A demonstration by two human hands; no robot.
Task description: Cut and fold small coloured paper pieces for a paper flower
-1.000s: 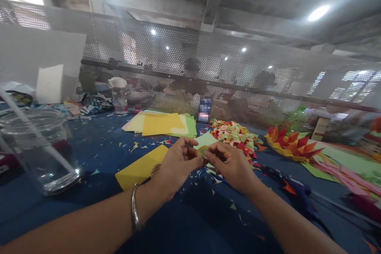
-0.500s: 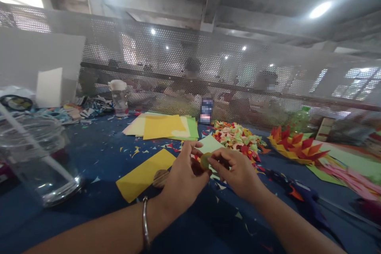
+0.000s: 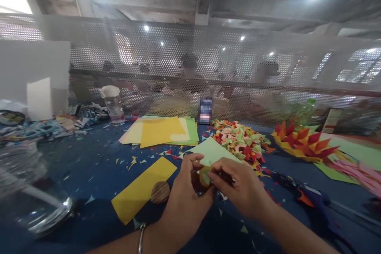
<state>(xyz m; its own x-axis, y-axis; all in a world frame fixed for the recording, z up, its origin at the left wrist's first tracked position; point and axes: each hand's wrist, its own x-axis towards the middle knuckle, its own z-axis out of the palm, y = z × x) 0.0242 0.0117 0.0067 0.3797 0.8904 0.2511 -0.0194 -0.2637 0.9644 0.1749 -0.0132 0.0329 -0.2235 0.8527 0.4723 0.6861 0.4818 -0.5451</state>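
In the middle of the head view, a small rounded yellow-green piece [image 3: 204, 176], apparently paper, is held between both hands. My left hand [image 3: 186, 206] curls around its left side, thumb below and fingers above. From the right, my right hand [image 3: 242, 184] pinches its edge between thumb and fingers. Beside my left hand lies a round wooden disc [image 3: 160, 192], partly on a yellow paper strip [image 3: 138, 188]. A pale green sheet [image 3: 212, 151] lies just beyond my hands. The fingers hide part of the held piece.
Behind are stacked coloured sheets [image 3: 162, 131], a phone [image 3: 205, 111] and a heap of folded paper pieces [image 3: 241, 139]. To the right lie a red-yellow paper form [image 3: 300, 143] and a dark blue glue gun [image 3: 315, 202]. A clear jar [image 3: 26, 190] stands left.
The view has shifted slightly, so the table and hands sit lower in the picture. Both hands stay on the small piece, with a slight change in its angle.
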